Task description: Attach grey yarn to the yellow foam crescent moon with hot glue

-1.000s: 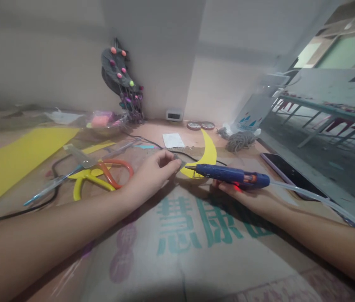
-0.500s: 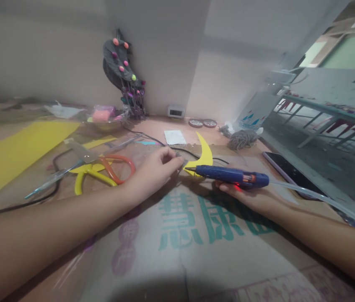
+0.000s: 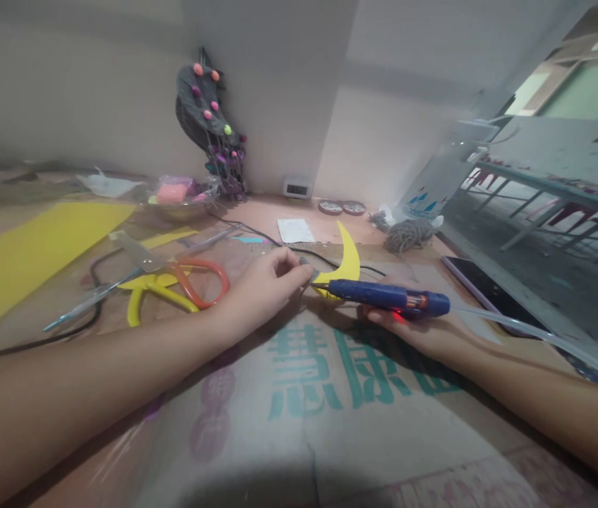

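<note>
My left hand [image 3: 264, 286] is closed in a pinch at the left end of a yellow crescent moon cutout [image 3: 350, 259]. A bit of grey yarn [image 3: 306, 264] shows at the fingertips, around that end. Gripped in my right hand [image 3: 420, 328] is a blue hot glue gun [image 3: 370, 291] with a small red light glowing under it. Its nozzle points left and lies over the lower part of the crescent, close to my left fingertips. A clear glue stick [image 3: 510, 317] sticks out of its back. The gun's body hides part of the crescent and of my right fingers.
Orange-handled scissors [image 3: 200, 283] and yellow-handled pliers [image 3: 164, 293] lie left, near a yellow sheet [image 3: 39, 254]. Behind are a black cord [image 3: 256, 229], a small clock [image 3: 297, 188] and a grey yarn ball [image 3: 409, 235]. A phone [image 3: 489, 293] lies right. A grey crescent decoration [image 3: 198, 106] leans on the wall.
The glue gun has shifted very slightly left, its nozzle closer to my left fingertips. My left hand keeps its pinch; the rest looks almost the same.
</note>
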### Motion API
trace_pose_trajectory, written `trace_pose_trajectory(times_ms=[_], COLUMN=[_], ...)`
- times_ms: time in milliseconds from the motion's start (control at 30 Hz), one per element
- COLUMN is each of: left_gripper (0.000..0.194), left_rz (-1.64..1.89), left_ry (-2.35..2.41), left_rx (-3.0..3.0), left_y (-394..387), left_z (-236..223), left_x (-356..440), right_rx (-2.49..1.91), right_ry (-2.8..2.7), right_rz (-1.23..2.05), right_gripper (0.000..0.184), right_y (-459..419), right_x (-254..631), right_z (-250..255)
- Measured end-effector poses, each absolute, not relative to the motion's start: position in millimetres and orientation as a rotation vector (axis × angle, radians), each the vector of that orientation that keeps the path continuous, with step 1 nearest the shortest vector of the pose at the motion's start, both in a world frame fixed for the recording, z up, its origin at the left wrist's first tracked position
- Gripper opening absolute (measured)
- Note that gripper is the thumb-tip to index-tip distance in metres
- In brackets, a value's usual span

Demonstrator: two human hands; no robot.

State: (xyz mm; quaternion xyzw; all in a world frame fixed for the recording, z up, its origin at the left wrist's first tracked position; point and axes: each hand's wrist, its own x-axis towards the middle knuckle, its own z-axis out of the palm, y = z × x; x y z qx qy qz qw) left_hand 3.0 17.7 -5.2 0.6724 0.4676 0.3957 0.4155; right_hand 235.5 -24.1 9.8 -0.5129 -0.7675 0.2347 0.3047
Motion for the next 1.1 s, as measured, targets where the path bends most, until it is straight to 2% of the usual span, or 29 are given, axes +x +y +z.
trace_pose_trajectory(times_ms=[600,1100], left_gripper=[0.024,0.022], left_rz=[1.023,1.029], left_ry=[1.150,1.132], left_rx=[1.716,1.710], left_y=[19.3,18.8], left_z=[-8.7,-5.2], left_x=[2.7,3.5], right_rx=[-1.366,-1.459], right_ry=[-2.063,-2.057], right_rz=[0.592,0.547], right_gripper=[0.016,0.023], right_y=[-23.9,-25.4], right_x=[236.8,237.6], right_z=[8.4,12.0])
